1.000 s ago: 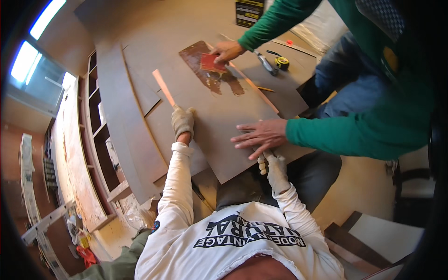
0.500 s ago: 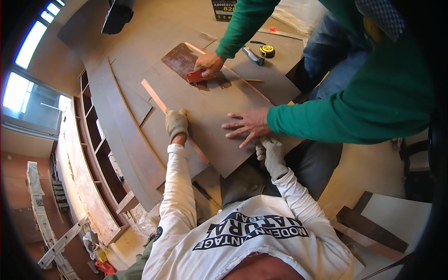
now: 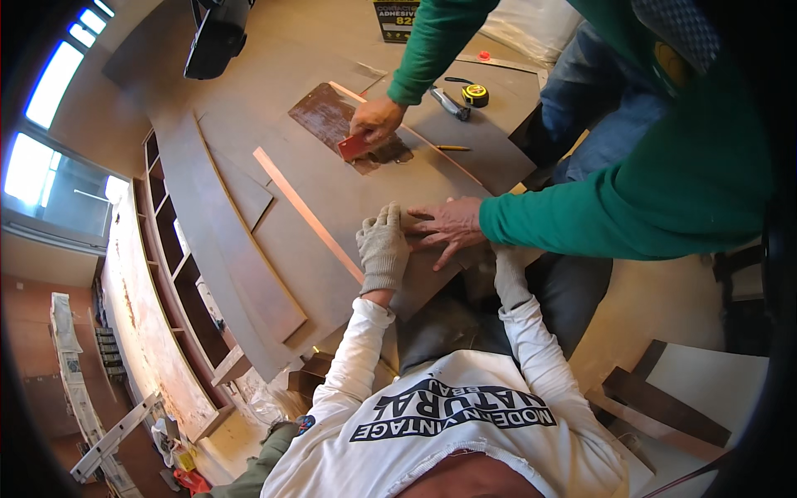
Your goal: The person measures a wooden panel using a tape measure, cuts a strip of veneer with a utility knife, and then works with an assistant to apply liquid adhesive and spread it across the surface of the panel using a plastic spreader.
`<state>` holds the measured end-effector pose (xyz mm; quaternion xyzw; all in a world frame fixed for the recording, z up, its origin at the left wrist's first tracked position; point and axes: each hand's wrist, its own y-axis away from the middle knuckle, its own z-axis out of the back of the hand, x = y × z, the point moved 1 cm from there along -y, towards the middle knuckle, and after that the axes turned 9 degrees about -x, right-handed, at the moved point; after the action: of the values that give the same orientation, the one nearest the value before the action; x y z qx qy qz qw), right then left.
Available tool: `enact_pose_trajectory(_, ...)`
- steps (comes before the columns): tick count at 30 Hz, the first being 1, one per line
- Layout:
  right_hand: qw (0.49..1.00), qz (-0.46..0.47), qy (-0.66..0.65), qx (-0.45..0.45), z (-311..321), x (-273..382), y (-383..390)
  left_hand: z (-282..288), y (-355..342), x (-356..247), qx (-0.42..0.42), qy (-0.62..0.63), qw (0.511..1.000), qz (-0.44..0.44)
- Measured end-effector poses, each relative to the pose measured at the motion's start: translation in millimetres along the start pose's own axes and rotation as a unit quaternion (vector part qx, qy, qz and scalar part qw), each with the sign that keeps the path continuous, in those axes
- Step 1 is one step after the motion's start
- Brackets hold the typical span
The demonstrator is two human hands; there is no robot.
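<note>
My left hand point(image 3: 383, 251), in a knitted work glove, lies with fingers stretched out on a grey-brown board point(image 3: 324, 191), palm down. It holds nothing. Beside it, a co-worker's bare hand point(image 3: 452, 231) presses on the same board with fingers spread. At the board's near right edge is my gloved right hand point(image 3: 510, 280); the co-worker's hand and sleeve hide its fingers. The co-worker's other hand point(image 3: 378, 120) drags a red spreader point(image 3: 354, 147) through a dark brown glue patch point(image 3: 320, 112). A narrow wooden strip point(image 3: 307, 216) lies along the board's left side.
A yellow tape measure point(image 3: 475, 95), a utility knife point(image 3: 449, 103) and a pencil point(image 3: 452, 148) lie on the right. A black box point(image 3: 395, 20) stands at the back. A curved-edged panel point(image 3: 249, 249) is on the left. The co-worker's green sleeve point(image 3: 614, 207) crosses from the right.
My left hand has let go of the wooden strip and moved right to lie flat beside the co-worker's hand. The dark glue has been spread farther right. My right hand has shifted slightly under the co-worker's sleeve.
</note>
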<state>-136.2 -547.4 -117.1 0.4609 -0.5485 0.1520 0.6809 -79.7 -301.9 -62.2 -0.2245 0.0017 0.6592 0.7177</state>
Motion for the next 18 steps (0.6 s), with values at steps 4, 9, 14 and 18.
enact_pose_trajectory(4, 0.993, 0.056, -0.107, 0.007, 2, -35, -47, -7, -3, -1, 0.004, -0.006, 1.000, -0.016)
enact_pose_trajectory(9, 0.987, 0.158, -0.004, -0.011, 5, -11, -25, 1, 3, 3, -0.035, 0.045, 0.998, -0.024)
enact_pose_trajectory(14, 0.994, -0.030, -0.090, 0.045, -3, 10, 1, 17, 26, 40, -0.137, 0.009, 0.990, 0.035)
enact_pose_trajectory(18, 0.990, -0.053, -0.119, 0.051, -2, 14, 4, 30, 40, 77, -0.225, 0.012, 0.968, 0.108)
